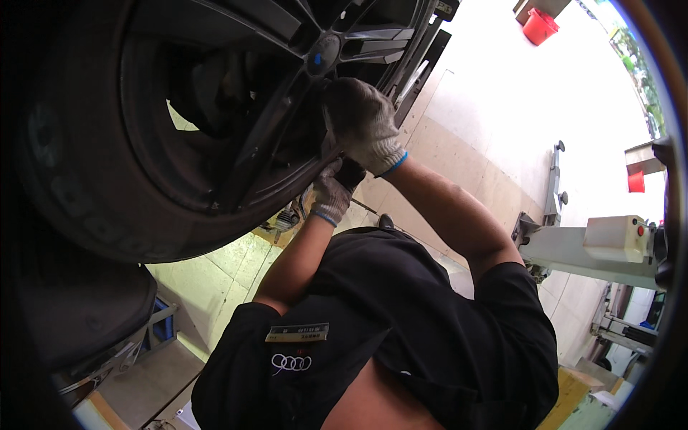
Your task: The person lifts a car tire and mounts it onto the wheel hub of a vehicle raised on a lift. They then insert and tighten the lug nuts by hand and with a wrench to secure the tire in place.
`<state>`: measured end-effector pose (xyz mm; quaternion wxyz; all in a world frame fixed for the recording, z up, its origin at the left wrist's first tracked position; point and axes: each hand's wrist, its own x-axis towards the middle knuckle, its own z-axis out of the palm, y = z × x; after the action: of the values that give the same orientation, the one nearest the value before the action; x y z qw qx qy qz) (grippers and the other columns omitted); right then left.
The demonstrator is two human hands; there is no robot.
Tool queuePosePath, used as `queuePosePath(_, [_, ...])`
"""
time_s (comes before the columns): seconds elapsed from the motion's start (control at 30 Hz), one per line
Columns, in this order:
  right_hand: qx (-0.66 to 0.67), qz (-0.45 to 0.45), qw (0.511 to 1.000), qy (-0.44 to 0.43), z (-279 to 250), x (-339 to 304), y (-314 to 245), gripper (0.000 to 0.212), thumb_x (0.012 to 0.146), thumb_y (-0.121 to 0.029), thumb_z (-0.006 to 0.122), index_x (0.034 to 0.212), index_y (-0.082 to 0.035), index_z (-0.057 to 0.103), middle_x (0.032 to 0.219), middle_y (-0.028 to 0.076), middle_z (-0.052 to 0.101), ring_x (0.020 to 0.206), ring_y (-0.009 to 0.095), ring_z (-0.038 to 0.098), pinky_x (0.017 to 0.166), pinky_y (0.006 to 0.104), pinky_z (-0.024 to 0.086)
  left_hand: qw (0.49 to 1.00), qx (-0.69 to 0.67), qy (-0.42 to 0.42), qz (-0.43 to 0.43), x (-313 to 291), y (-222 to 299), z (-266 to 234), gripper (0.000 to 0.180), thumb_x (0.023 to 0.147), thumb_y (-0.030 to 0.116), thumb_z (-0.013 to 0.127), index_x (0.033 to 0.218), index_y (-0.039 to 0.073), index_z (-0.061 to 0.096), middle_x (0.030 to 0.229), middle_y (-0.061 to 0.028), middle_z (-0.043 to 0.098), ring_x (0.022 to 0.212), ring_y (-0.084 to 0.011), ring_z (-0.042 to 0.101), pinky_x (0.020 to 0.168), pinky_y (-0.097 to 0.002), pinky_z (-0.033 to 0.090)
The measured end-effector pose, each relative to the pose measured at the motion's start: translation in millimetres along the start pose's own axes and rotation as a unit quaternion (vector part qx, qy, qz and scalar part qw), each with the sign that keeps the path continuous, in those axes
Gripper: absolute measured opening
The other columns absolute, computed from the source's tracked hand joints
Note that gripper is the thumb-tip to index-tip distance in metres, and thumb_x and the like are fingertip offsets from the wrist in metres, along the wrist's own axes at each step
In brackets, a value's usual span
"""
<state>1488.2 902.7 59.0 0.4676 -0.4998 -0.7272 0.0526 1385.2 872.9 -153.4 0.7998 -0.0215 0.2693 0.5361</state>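
Note:
A large car wheel [278,107] with dark spokes and a black tyre [79,172] fills the upper left, raised off the floor. My right hand [360,125], in a grey-white knit glove with a blue cuff, is curled against the spokes just below the centre cap [322,54]. Its fingertips and whatever they grip are hidden. Lower down, beside the tyre's near edge, my gloved left hand [331,193] is closed against a dark shape that I cannot make out. Both forearms reach up from my black shirt.
At the right stands a white lift arm [566,247] with a box and a red button. Farther off, a red bucket [539,27] sits on the tiled floor [459,136]. Some metal parts [285,218] show below the tyre. A blue-framed rack [163,319] stands lower left.

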Motion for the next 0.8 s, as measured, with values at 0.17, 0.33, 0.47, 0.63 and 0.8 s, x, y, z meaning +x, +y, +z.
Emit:
queuePosePath(0.17, [-0.003, 0.014, 0.992, -0.128, -15, -1, -12, 0.04, 0.089, -0.011, 0.069, 0.128, -0.008, 0.065, 0.111, 0.019, 0.072, 0.102, 0.04, 0.07, 0.085, 0.041, 0.059, 0.999, 0.023, 0.011, 0.023, -9, -1, 12, 0.052, 0.093, 0.013, 0.055, 0.144, 0.002, 0.055, 0.148, -0.0168, 0.056, 0.138, -0.0363, 0.052, 0.117, -0.051, 0.043])
queuePosePath(0.33, [0.015, -0.021, 0.997, -0.072, -21, -8, -1, 0.038, 0.088, -0.012, 0.071, 0.125, -0.006, 0.066, 0.11, 0.017, 0.072, 0.099, 0.037, 0.07, 0.081, 0.0407, 0.058, 0.995, 0.021, -0.095, 0.036, -2, 0, 5, 0.051, 0.101, 0.025, 0.048, 0.147, 0.003, 0.051, 0.152, -0.0177, 0.051, 0.141, -0.034, 0.046, 0.12, -0.0478, 0.036])
queuePosePath(0.47, [-0.087, -0.109, 0.99, 0.0, -16, -7, 12, 0.031, 0.086, -0.015, 0.075, 0.116, -0.01, 0.072, 0.102, 0.011, 0.072, 0.09, 0.031, 0.069, 0.076, 0.0405, 0.056, 0.999, 0.019, -0.027, -0.003, 7, 0, -12, 0.037, 0.095, 0.015, 0.055, 0.128, 0.002, 0.066, 0.122, -0.0183, 0.07, 0.11, -0.035, 0.067, 0.098, -0.0489, 0.055])
queuePosePath(0.63, [-0.15, -0.287, 0.945, 0.041, -20, 9, 36, 0.03, 0.087, -0.023, 0.071, 0.115, -0.01, 0.072, 0.107, 0.014, 0.071, 0.096, 0.033, 0.067, 0.081, 0.0456, 0.054, 0.998, 0.034, -0.044, -0.019, 9, 2, -22, 0.033, 0.097, 0.019, 0.055, 0.123, 0.002, 0.068, 0.113, -0.0192, 0.073, 0.098, -0.0334, 0.072, 0.087, -0.0469, 0.06])
queuePosePath(0.8, [-0.086, -0.153, 0.984, 0.012, -3, 4, 33, 0.028, 0.083, -0.012, 0.076, 0.11, -0.009, 0.073, 0.102, 0.012, 0.072, 0.095, 0.032, 0.07, 0.083, 0.0444, 0.057, 0.999, 0.005, -0.029, -0.022, 6, 1, -16, 0.033, 0.097, 0.017, 0.055, 0.124, 0.002, 0.067, 0.107, -0.0192, 0.074, 0.094, -0.035, 0.073, 0.084, -0.0473, 0.062])
